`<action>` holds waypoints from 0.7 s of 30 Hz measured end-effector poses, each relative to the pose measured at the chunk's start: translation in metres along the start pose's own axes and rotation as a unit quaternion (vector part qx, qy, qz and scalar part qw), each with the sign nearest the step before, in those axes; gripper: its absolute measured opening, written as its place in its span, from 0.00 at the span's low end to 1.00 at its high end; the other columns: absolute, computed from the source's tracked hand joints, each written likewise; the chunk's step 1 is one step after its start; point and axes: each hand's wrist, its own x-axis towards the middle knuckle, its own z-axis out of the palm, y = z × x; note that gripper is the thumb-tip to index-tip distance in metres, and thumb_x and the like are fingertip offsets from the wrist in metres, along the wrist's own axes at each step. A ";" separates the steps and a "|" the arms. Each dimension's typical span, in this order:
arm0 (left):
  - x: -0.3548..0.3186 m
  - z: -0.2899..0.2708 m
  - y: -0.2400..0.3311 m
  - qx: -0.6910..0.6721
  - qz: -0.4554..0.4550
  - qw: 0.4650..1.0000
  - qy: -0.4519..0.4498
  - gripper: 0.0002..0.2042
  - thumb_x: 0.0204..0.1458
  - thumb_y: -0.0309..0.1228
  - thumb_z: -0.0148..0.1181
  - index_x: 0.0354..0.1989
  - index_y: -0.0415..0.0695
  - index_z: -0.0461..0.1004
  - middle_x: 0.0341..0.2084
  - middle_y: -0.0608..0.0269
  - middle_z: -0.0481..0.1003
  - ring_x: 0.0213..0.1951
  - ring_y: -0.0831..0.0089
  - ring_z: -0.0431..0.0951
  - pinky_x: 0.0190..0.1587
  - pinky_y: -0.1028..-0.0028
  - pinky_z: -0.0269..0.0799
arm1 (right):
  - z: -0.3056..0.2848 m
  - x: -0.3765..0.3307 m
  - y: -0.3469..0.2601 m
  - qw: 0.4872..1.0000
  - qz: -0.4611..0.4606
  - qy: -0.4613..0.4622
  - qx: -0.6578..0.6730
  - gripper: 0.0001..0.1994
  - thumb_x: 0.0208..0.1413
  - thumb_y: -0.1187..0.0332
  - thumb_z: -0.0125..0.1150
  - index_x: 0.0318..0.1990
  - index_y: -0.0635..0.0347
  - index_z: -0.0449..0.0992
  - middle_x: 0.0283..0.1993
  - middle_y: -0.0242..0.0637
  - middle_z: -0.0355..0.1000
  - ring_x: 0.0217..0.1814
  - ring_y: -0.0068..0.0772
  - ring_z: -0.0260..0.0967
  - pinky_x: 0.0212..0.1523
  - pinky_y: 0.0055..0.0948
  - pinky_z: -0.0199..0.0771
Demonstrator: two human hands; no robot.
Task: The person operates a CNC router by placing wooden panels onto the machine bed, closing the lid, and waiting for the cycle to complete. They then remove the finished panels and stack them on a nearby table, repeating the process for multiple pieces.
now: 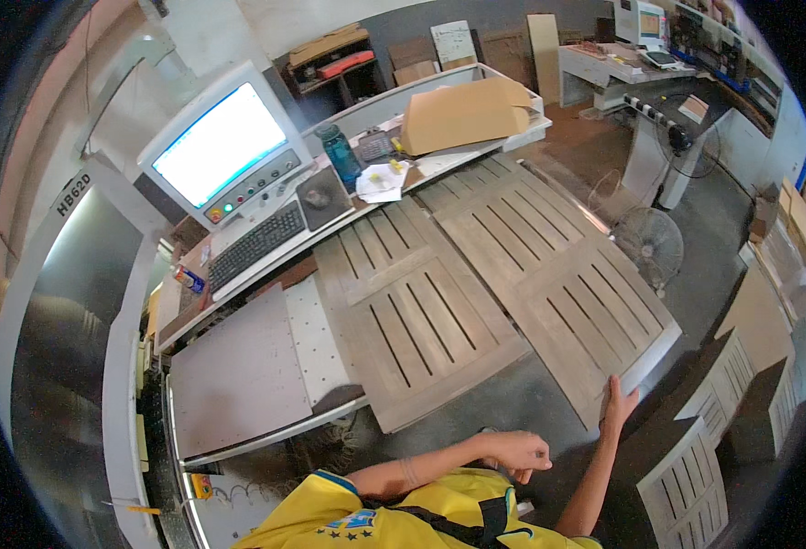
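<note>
- Right now your big grey machine bed (238,384) fills the left of the view, with a bare flat grey board (238,371) lying on it.
- Two long slotted grey wooden panels lie side by side across the middle: the left slotted panel (412,311) sits just beside the flat board, and the right slotted panel (549,265) reaches out toward you.
- Behind them stands the white control console with its bright screen (220,142) and dark keyboard (254,242).
- A tan cardboard sheet (462,114) rests on the far shelf, near a blue-green bottle (339,151).
- Your right hand (619,403) lies flat, fingers spread, on the near corner of the right slotted panel.
- Your left hand (517,451) hangs loosely curled at your chest, clasping nothing.
</note>
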 end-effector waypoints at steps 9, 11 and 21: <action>-0.150 0.009 -0.055 -0.043 -0.060 0.944 0.321 0.20 0.76 0.45 0.51 0.62 0.42 0.75 0.36 0.61 0.87 0.43 0.74 0.84 0.47 0.69 0.78 | 0.159 0.092 0.054 0.992 -0.073 -0.015 -0.100 0.33 0.63 0.58 0.74 0.64 0.75 0.67 0.62 0.56 0.72 0.63 0.50 0.72 0.66 0.44 0.71; -0.182 0.020 -0.101 -0.094 -0.021 0.904 0.417 0.19 0.76 0.43 0.52 0.61 0.40 0.76 0.38 0.61 0.87 0.42 0.74 0.84 0.48 0.69 0.77 | 0.188 0.094 0.053 0.987 -0.057 -0.064 -0.137 0.34 0.64 0.57 0.74 0.64 0.76 0.67 0.64 0.59 0.71 0.65 0.51 0.71 0.68 0.44 0.69; -0.245 0.039 -0.218 -0.040 -0.186 0.594 0.781 0.27 0.67 0.50 0.62 0.60 0.37 0.75 0.54 0.45 0.82 0.52 0.48 0.84 0.53 0.53 0.79 | 0.243 -0.027 -0.002 0.854 -0.390 -0.081 -0.336 0.34 0.63 0.59 0.71 0.69 0.75 0.68 0.72 0.67 0.66 0.73 0.68 0.64 0.75 0.59 0.62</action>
